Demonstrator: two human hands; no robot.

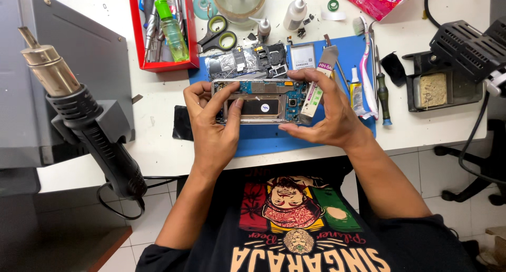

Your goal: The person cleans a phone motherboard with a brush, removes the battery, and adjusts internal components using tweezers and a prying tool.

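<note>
So both hands are on an opened-up phone (262, 101), back cover off, circuit board and empty battery bay showing. It's held flat just above the blue mat (295, 137), which I'll use as the landmark for everything else.

The left hand (213, 125) is wrapped around the phone's left end, thumb on the far edge and a finger lying across the battery bay. The right hand (329, 116) grips the right end, and it's also got a small tube with a white and pink label (316, 87) pinched between thumb and fingers, lying slantwise over the right end of the phone.

On the far part of the mat, just behind the phone, there's a pile of removed phone parts (247, 61) and a flat battery (302, 56). On the mat's right edge lie a pink-and-white toothbrush (365, 66), a screwdriver with a green grip (383, 93) and a little yellow-capped tube (356, 93).

Beyond the mat's far left corner sits a red tray (162, 65) with tools and a green bottle (173, 30), plus scissors (216, 34) beside it. Well left of the mat, a heat gun (79, 109) stands at the edge of the bench (158, 119). Right of the mat is a black holder with a sponge (433, 90).
</note>
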